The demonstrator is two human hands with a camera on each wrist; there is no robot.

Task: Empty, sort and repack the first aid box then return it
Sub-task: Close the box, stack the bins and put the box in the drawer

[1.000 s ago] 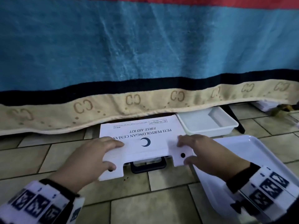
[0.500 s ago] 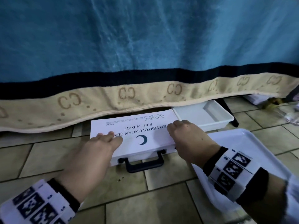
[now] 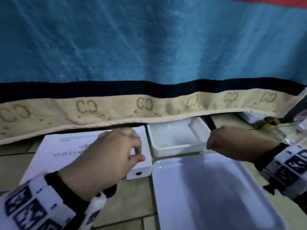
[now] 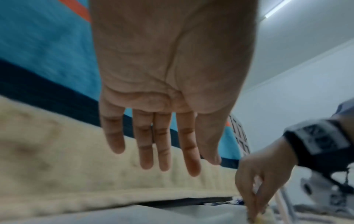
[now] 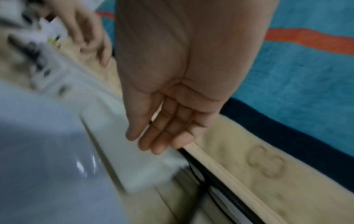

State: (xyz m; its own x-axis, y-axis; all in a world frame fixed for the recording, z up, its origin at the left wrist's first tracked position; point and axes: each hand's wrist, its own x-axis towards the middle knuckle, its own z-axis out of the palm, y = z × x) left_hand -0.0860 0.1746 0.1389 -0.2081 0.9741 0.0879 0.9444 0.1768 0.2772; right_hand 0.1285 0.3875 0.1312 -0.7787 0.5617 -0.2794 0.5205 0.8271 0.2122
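Note:
The white first aid box (image 3: 54, 156) lies flat and closed on the tiled floor, its far edge tucked under the hanging blanket's beige hem (image 3: 116, 112). My left hand (image 3: 132, 146) hovers over the box's right half; in the left wrist view its fingers (image 4: 162, 151) are straight and hold nothing, with the box top (image 4: 153, 215) below. My right hand (image 3: 214, 143) is off the box, above the near right corner of the small white tray (image 3: 176, 135). The right wrist view shows its fingers (image 5: 159, 136) relaxed and empty. The box's black handle is mostly hidden by my left wrist.
A large white tray (image 3: 207, 188) sits on the floor right of the box, in front of the small tray. The blue blanket (image 3: 149, 55) hangs low and leaves a narrow gap above the floor. A black leg (image 3: 210, 123) and small clutter (image 3: 269, 123) lie at the far right.
Both hands have come off the box, which now sits further under the blanket hem. My right hand has swung right over the small tray; the left has lifted above the lid.

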